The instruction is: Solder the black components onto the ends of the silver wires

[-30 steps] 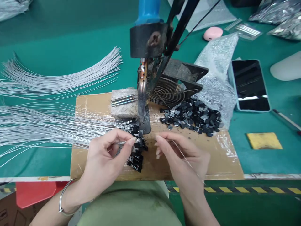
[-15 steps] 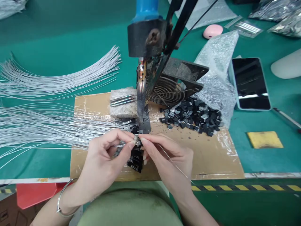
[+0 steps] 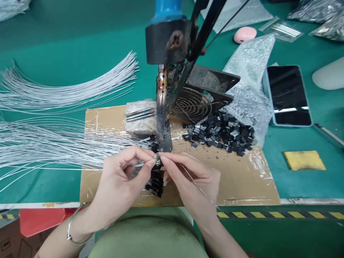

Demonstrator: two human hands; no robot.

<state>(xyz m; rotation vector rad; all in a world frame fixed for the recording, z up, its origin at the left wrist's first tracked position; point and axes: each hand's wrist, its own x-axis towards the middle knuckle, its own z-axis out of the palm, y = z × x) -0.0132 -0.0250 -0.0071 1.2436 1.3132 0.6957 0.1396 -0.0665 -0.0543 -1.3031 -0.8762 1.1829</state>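
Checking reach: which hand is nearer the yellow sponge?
Right. The right hand is pinching near the soldering iron tip, left of the yellow sponge; the left hand is farther left, beyond it.

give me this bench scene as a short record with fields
left hand: pinching a tiny piece, details unclear
right hand: holding a thin silver wire, fingertips at the left hand's
tool: blue-handled metal soldering iron, tip pointing down
wires: two bundles of thin white wires, left side
parts: heap of small black pieces on brown cardboard sheet
far right: dark-screened phone, flat yellow sponge
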